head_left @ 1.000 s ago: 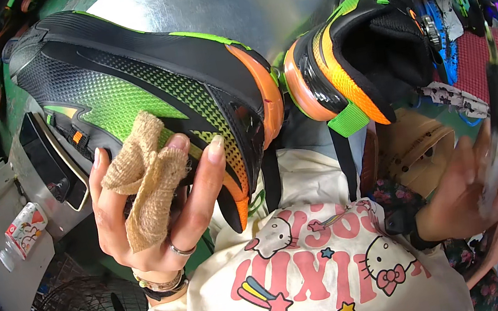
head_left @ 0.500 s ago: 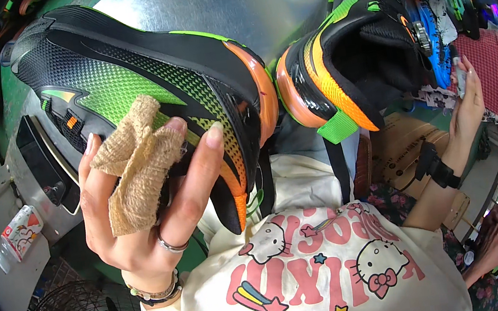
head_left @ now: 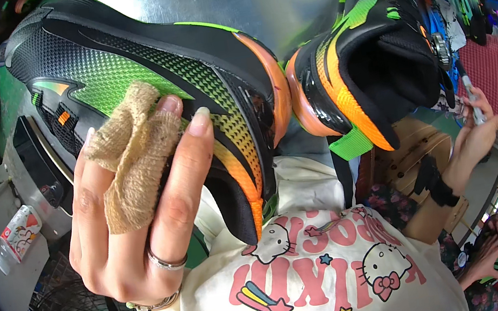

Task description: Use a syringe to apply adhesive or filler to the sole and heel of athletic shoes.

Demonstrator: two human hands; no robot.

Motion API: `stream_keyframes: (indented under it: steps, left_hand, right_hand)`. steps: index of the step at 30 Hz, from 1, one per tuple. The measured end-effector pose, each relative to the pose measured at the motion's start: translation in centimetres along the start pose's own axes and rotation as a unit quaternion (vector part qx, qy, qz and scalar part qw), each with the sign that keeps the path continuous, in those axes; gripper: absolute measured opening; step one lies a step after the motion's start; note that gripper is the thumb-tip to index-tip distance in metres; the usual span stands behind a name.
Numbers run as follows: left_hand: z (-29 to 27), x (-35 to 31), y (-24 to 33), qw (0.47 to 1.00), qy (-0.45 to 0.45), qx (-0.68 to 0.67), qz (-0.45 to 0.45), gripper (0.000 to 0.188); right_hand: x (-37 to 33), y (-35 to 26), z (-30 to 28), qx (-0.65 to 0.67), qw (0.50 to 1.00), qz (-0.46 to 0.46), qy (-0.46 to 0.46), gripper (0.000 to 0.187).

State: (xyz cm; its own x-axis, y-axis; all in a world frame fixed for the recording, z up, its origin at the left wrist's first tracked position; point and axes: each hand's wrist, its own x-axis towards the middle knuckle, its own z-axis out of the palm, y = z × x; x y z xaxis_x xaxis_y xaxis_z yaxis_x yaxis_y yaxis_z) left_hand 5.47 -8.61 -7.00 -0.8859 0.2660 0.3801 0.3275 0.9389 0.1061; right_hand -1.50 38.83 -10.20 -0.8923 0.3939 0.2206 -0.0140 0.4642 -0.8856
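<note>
We pressed a tan gauze cloth (head_left: 132,155) against the side of the black-and-green shoe (head_left: 144,75) with our left hand (head_left: 137,214), its fingers close together around the cloth. Our right hand (head_left: 473,138) was raised well apart, its fingers pinching a thin pen-like tool (head_left: 471,102).

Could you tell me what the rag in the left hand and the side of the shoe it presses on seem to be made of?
The tan rag looks like coarse open-weave cloth, perhaps gauze or burlap: loose threads show, matte. The shoe side appears to be synthetic mesh, fading from green to orange, with a glossy orange heel piece, probably plastic.
</note>
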Motion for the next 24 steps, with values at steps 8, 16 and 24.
stream_keyframes:
  steps: [8,16,24]
  left_hand:
    - [-0.6,-0.8,-1.0,0.999,-0.010,0.012,0.032,0.030]
    - [-1.7,-0.3,-0.6,0.994,-0.101,0.038,0.001,0.026]
    - [-3.4,0.0,-0.4,0.974,-0.226,0.008,-0.022,0.035]
  right_hand:
    - [-6.9,-13.5,5.6,0.358,0.914,-0.001,-0.189,0.060]
    - [-8.6,-17.1,9.0,0.303,0.908,-0.072,-0.279,0.055]
    - [-5.7,-18.0,4.0,0.269,0.893,-0.118,-0.341,0.051]
